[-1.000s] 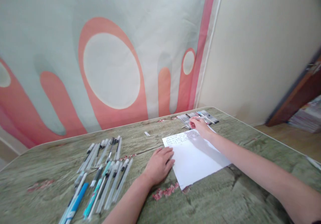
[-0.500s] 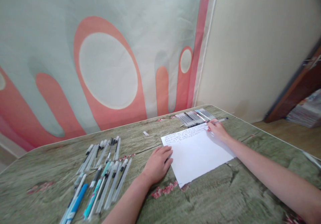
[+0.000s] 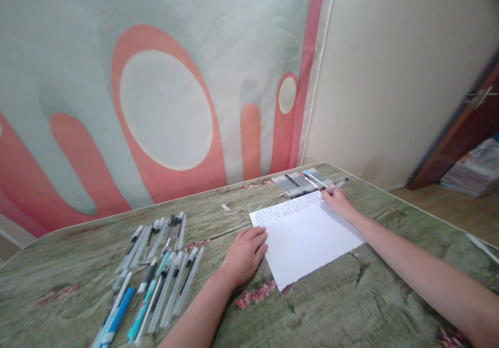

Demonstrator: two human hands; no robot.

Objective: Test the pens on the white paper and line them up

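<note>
A white sheet of paper [image 3: 312,244] lies on the table, with several lines of handwriting along its far edge. My right hand [image 3: 337,201] rests at the sheet's far right corner, its fingers closed round a pen [image 3: 343,182] whose dark end points up and right. The pen's tip is hidden or too small to see. At the sheet's left edge my left hand [image 3: 246,253] lies flat, fingers stretched out over the paper's margin and holding nothing. Just beyond the sheet is a row of pens [image 3: 290,184] laid side by side.
Two rows of pens [image 3: 167,291] and markers lie on the left of the wood-patterned table [image 3: 218,233], including a blue marker [image 3: 120,311]. A small white piece [image 3: 226,207] sits near the back. Behind hangs a patterned curtain [image 3: 167,108]; a wall [image 3: 374,88] stands at right.
The pen in my right hand has tilted more upright, and that hand has shifted very slightly. My left hand stays in place on the paper. The view has moved a little.
</note>
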